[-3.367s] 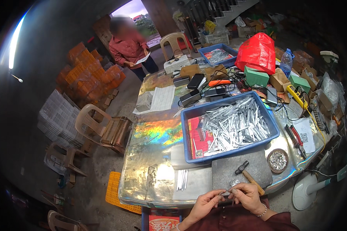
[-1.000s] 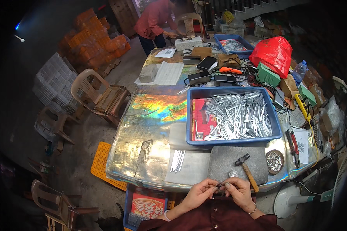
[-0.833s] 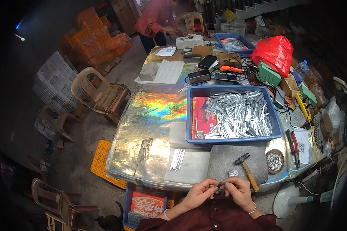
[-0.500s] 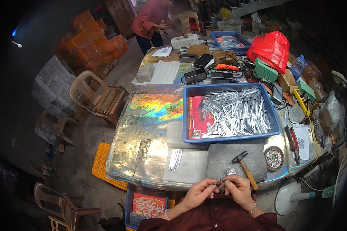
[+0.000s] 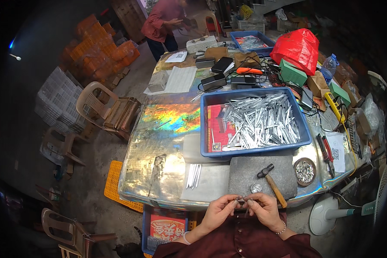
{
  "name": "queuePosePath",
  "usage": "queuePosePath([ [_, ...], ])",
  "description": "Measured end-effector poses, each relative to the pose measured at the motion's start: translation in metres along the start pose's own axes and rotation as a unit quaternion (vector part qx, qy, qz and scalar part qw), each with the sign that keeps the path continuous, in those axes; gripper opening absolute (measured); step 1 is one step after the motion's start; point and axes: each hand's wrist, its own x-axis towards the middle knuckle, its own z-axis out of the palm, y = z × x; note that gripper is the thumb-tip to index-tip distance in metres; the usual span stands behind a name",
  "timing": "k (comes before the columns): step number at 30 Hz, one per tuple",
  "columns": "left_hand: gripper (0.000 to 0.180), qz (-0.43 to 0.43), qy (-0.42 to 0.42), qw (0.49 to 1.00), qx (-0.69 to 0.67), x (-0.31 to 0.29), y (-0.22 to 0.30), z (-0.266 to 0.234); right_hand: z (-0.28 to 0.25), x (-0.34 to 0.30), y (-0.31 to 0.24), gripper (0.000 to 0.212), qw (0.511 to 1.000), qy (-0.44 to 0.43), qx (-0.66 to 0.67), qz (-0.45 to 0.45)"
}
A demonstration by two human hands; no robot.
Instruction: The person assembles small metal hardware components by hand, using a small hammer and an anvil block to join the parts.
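My left hand (image 5: 220, 213) and my right hand (image 5: 265, 211) meet at the table's near edge, thumbs and fingers pinched together. Something small and dark shows between their fingertips, too small to name. Just beyond them lies a grey stone slab (image 5: 243, 172) carrying a hammer (image 5: 271, 182) with a wooden handle and a small round silvery thing (image 5: 256, 188). Left of the slab, several thin silver strips (image 5: 194, 176) rest side by side on a pale sheet (image 5: 217, 177). A blue tray (image 5: 205, 151) behind the slab holds a heap of similar silver strips (image 5: 262, 122).
A round bowl (image 5: 314, 168) of small silvery pieces and red-handled pliers (image 5: 328, 157) are at right. Black boxes (image 5: 213, 82), cables and a red bag (image 5: 296, 50) crowd the far side. A fan (image 5: 321, 215) stands right below the table, chairs (image 5: 105, 107) left. Another person (image 5: 161, 26) stands at the back.
The whole view has shifted slightly. My hands keep their pinch by the table edge, with the fingertips a little changed. The person at the back has moved their hands.
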Motion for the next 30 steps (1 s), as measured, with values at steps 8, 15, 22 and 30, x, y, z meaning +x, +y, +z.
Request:
queuePosePath([
  [8,0.028,0.003,0.041,0.999,0.011,0.001,0.008,0.002,0.001,-0.001,-0.004,0.016,1.000,0.005,-0.006,-0.004],
  [15,0.027,0.034,0.038,0.997,0.054,0.003,0.017,0.001,0.002,-0.004,-0.002,0.015,1.000,-0.005,-0.016,-0.008],
  [22,0.027,0.028,0.036,0.999,0.015,0.002,0.012,0.002,0.004,-0.005,-0.002,0.015,1.000,-0.002,0.002,-0.003],
  [30,0.026,-0.040,0.072,0.987,-0.137,0.001,0.005,-0.003,0.003,-0.006,0.001,0.015,1.000,0.001,0.001,0.010],
])
